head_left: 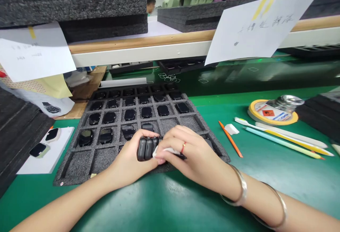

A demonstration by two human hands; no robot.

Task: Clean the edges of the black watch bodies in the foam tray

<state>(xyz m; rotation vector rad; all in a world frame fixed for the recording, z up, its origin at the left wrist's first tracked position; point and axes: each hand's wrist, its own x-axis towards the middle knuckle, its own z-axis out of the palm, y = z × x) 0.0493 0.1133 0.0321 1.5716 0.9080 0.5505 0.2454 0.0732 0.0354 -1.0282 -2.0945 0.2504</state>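
Several black smartwatch cases [146,148] are stacked side by side in my left hand [131,156], whose thumb and fingers wrap round the row. My right hand [187,148] pinches a white cloth [170,150] and presses it against the right end of that row. Its fingers partly hide the cloth and the cases there. Both hands are over the near part of a grey foam tray [79,163]. Dark square watch cases [130,114] sit in many of its compartments; some compartments on the near and right sides hold none.
Two watches [39,150] lie on a white box at left. At right are an orange stick [230,139], a white scrap, a toothbrush [244,121], a pen [281,142], a tape roll [252,110] and a metal-topped bottle. A shelf edge [148,44] with hanging papers crosses above.
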